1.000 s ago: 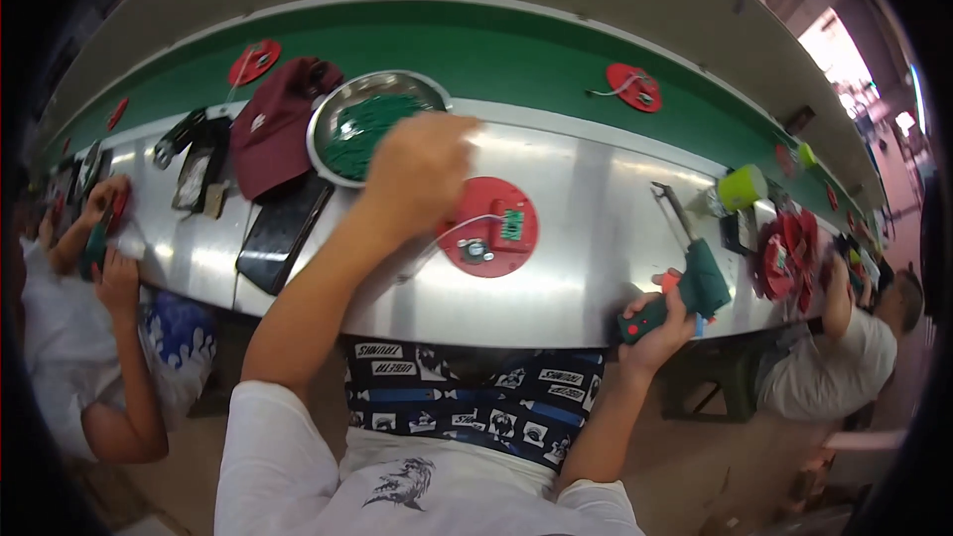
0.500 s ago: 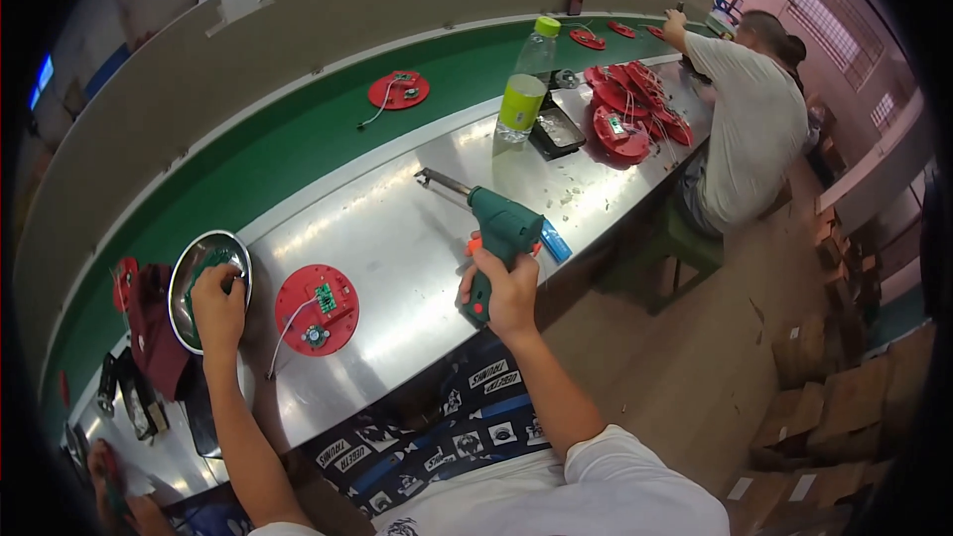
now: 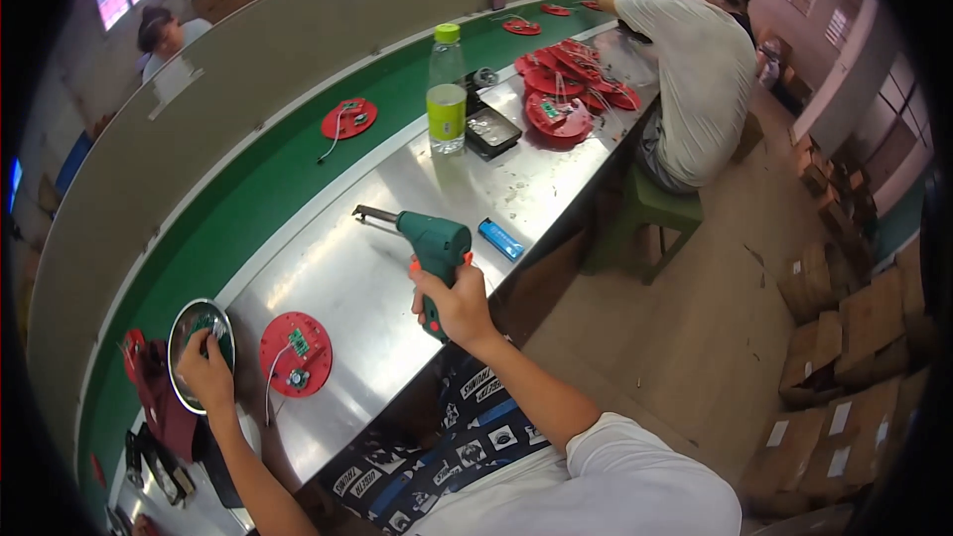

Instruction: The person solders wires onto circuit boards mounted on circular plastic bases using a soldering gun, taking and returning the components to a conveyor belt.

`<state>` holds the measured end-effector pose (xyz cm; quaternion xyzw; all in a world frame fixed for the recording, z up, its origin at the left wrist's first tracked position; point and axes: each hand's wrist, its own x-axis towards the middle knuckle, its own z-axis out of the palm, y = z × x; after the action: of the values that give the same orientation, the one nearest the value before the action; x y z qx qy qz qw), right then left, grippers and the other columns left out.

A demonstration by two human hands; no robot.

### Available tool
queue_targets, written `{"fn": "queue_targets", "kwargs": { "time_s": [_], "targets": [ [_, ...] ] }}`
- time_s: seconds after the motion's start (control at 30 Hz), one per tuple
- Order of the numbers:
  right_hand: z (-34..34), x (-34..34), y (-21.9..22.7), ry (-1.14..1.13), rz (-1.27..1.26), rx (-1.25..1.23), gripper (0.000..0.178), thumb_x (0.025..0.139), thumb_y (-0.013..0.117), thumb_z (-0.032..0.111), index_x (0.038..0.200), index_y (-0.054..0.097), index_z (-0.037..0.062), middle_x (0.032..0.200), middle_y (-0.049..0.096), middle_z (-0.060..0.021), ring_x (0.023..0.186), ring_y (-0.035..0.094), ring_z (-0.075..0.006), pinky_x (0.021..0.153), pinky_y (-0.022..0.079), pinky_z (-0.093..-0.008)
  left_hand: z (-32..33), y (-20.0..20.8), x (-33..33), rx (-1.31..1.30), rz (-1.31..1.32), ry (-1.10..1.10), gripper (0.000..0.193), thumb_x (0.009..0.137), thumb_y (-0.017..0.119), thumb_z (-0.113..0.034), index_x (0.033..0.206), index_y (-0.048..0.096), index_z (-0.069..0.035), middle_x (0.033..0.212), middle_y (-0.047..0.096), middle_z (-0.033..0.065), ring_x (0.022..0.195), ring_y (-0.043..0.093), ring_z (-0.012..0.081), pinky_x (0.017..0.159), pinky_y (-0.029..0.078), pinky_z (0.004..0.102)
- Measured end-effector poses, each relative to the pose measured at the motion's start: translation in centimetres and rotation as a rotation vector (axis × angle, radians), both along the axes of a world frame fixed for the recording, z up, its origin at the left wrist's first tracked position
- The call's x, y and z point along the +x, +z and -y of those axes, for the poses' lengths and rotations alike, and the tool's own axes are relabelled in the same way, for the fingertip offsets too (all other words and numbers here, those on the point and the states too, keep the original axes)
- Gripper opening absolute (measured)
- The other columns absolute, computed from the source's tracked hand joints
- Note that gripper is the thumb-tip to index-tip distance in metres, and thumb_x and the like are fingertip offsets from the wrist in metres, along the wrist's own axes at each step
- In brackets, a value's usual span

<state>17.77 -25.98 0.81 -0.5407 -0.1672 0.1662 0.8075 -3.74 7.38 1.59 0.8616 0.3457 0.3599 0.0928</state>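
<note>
My right hand (image 3: 461, 308) is wrapped round the grip of a dark green soldering gun (image 3: 433, 236) with orange parts. Its metal tip points left, over the steel bench. On the left, my left hand (image 3: 205, 375) reaches into a steel bowl (image 3: 180, 339) that holds small green circuit boards (image 3: 222, 339). Its thumb and fingertips are closed together at the boards; whatever they pinch is too small to tell. Between my hands lies a round red plastic disc (image 3: 318, 355) with a green board, a round metal part and a white cable on it.
A blue lighter-shaped object (image 3: 501, 238), a bottle (image 3: 447, 104), a black tray (image 3: 493, 131) and a pile of red discs (image 3: 561, 89) stand beyond my right hand. Another disc (image 3: 348, 119) lies on the green belt (image 3: 268, 179). A co-worker (image 3: 695, 79) sits at right.
The view has swung to the right, so the bench things appear farther left. My left hand's fingers are still in the bowl, and the right keeps its hold on the soldering gun.
</note>
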Motion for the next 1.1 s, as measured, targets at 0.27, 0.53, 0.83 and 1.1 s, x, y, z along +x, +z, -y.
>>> {"fn": "queue_targets", "kwargs": {
  "time_s": [0.27, 0.53, 0.83, 1.1],
  "targets": [
    [0.6, 0.2, -0.1, 0.039, 0.001, -0.068, 0.020, 0.093, 0.065, 0.015, 0.101, 0.063, -0.0031, 0.066, 0.063, -0.0086, 0.051, 0.059, -0.0128, 0.048, 0.048, -0.0265, -0.2, -0.3, 0.1, -0.019, 0.073, -0.039, 0.018, 0.091, 0.064, -0.007, 0.102, 0.072, 0.005, 0.097, 0.074, 0.0188, 0.088, 0.070, 0.0303, 0.083, 0.052, 0.0368],
    [0.4, 0.3, -0.1, 0.019, 0.026, -0.053, 0.019, 0.092, 0.065, 0.016, 0.095, 0.062, -0.0023, 0.062, 0.062, -0.0069, 0.049, 0.060, -0.0123, 0.047, 0.047, -0.0262, -0.8, -0.2, 0.2, -0.018, 0.097, -0.077, 0.018, 0.092, 0.063, -0.007, 0.104, 0.072, 0.004, 0.098, 0.074, 0.0169, 0.090, 0.070, 0.0279, 0.083, 0.052, 0.0355],
    [0.5, -0.3, -0.5, 0.029, 0.029, -0.061, 0.019, 0.092, 0.066, 0.016, 0.094, 0.061, -0.0021, 0.062, 0.062, -0.0065, 0.049, 0.059, -0.0115, 0.046, 0.047, -0.0257, -1.2, -0.8, -0.5, -0.019, 0.082, -0.071, 0.018, 0.092, 0.064, -0.007, 0.104, 0.072, 0.003, 0.099, 0.074, 0.0159, 0.088, 0.070, 0.0280, 0.081, 0.053, 0.0355],
    [0.3, 0.1, -1.1, 0.081, -0.043, -0.080, 0.020, 0.093, 0.068, 0.018, 0.087, 0.064, -0.0004, 0.064, 0.064, -0.0043, 0.051, 0.059, -0.0112, 0.049, 0.045, -0.0272, 2.2, 2.6, 0.8, 0.133, 0.286, -0.074, 0.016, 0.094, 0.064, -0.002, 0.106, 0.073, 0.002, 0.104, 0.075, 0.0131, 0.096, 0.070, 0.0225, 0.089, 0.052, 0.0318]
  ]
}}
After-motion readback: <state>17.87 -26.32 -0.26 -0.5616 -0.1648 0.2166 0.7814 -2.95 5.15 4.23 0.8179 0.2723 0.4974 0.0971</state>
